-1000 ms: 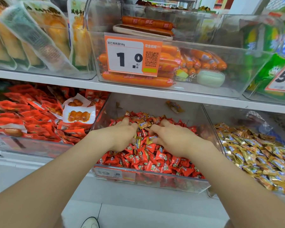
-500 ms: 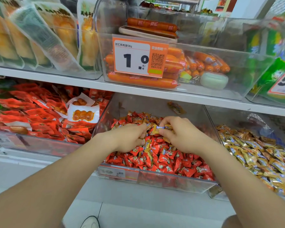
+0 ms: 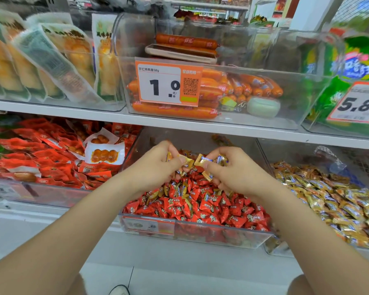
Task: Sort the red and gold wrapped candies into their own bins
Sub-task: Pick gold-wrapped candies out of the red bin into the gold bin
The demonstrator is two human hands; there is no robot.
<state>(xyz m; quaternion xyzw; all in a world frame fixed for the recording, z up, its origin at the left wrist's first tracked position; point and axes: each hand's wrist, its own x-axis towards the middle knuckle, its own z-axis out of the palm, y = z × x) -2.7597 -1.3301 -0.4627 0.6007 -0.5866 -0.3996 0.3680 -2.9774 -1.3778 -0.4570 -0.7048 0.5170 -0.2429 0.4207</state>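
A: So, why do both hands hang over the red bin [image 3: 196, 233]?

B: Up front it's all red candies [image 3: 200, 206], but further back there's gold mixed in. I'd say the hands are pulling out the strays.

A: And the grips?

B: The left hand [image 3: 156, 167] pinches gold candies [image 3: 186, 162] between thumb and fingertips, fingers curled. The right hand [image 3: 234, 173] is curled round a few more, with one wrapper end poking out towards the left.

A: Where do they belong?

B: In the gold bin [image 3: 285, 154], just right of the red bin and heaped with gold. Above, on the shelf [image 3: 179, 124], there are only sausages [image 3: 213, 90].
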